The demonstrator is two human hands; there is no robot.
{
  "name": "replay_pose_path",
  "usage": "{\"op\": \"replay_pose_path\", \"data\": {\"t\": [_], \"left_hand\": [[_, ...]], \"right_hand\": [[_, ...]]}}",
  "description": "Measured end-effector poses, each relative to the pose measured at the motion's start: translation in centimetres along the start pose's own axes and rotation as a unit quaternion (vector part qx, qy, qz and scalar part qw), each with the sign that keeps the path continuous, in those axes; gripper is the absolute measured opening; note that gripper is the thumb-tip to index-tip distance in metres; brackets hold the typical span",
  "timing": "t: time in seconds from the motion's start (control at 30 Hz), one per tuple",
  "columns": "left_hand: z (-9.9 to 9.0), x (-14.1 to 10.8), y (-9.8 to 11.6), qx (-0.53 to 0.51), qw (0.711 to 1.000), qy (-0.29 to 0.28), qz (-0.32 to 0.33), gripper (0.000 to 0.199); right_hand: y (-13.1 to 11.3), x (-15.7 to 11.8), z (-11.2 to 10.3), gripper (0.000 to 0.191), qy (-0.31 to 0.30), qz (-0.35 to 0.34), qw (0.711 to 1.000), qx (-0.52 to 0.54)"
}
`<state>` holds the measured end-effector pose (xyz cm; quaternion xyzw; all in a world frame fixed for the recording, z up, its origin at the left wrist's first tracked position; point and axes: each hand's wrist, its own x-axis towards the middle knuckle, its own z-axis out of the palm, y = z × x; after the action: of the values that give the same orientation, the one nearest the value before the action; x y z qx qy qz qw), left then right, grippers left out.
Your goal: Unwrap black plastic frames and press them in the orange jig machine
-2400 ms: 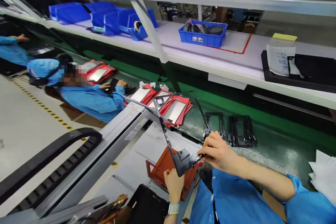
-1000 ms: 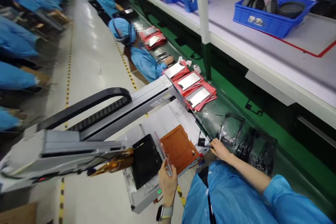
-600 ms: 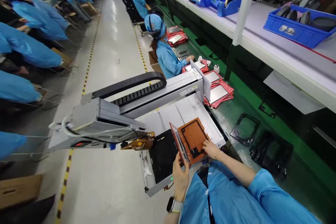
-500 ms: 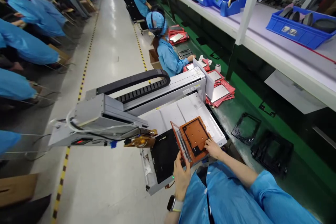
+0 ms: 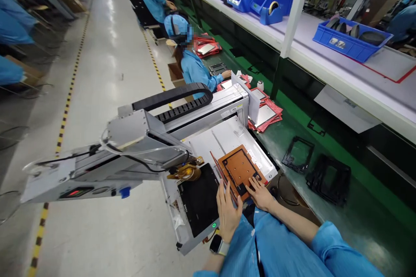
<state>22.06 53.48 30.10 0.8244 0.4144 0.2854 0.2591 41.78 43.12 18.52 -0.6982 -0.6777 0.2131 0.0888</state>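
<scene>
An orange fixture (image 5: 238, 165) with a black frame in it lies on the white machine bed, its hinged lid (image 5: 221, 169) raised on the left side. My left hand (image 5: 228, 210) is against the outer side of the lid, fingers stretched out. On the fixture's lower right part rests my right hand (image 5: 260, 192), its fingers spread over the black frame. Left of the fixture is a black panel (image 5: 199, 201) on the bed. The machine's brass-coloured head (image 5: 186, 172) hangs over that panel's upper edge.
The machine's grey arm (image 5: 130, 134) reaches in from the left. Black frames (image 5: 329, 179) lie on the green bench at right, near red-wrapped plates (image 5: 266, 114). A seated person in blue (image 5: 198, 67) works beyond. Blue bins (image 5: 352, 39) stand on the shelf.
The lid has tilted further up, with my left hand now flatter against it. My right hand's fingers have spread. The machine's arm has shifted, and the whole view has turned somewhat.
</scene>
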Motion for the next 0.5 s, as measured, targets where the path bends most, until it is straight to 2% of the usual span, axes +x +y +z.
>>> {"op": "replay_pose_path", "data": {"t": [0.1, 0.17, 0.23, 0.4, 0.5], "left_hand": [[1.3, 0.9, 0.1, 0.007, 0.997, -0.042, 0.065, 0.051], [2.6, 1.5, -0.3, 0.003, 0.990, -0.082, 0.114, 0.036], [4.2, 2.3, -0.9, -0.007, 0.979, -0.126, 0.161, 0.028], [9.4, 5.1, -3.1, -0.025, 0.945, -0.223, 0.238, 0.041], [12.7, 6.7, -3.7, -0.018, 0.925, -0.271, 0.267, 0.062]], "right_hand": [[0.0, -0.3, 0.4, 0.075, 0.039, 0.062, 0.997, 0.007], [-0.2, -0.6, 0.9, 0.080, 0.067, 0.121, 0.990, 0.012], [-1.0, -1.1, 1.7, 0.081, 0.079, 0.152, 0.985, 0.024], [-3.7, -3.8, 4.4, 0.061, 0.078, 0.194, 0.974, 0.088], [-4.1, -6.8, 5.5, 0.050, 0.094, 0.294, 0.941, 0.140]]}}
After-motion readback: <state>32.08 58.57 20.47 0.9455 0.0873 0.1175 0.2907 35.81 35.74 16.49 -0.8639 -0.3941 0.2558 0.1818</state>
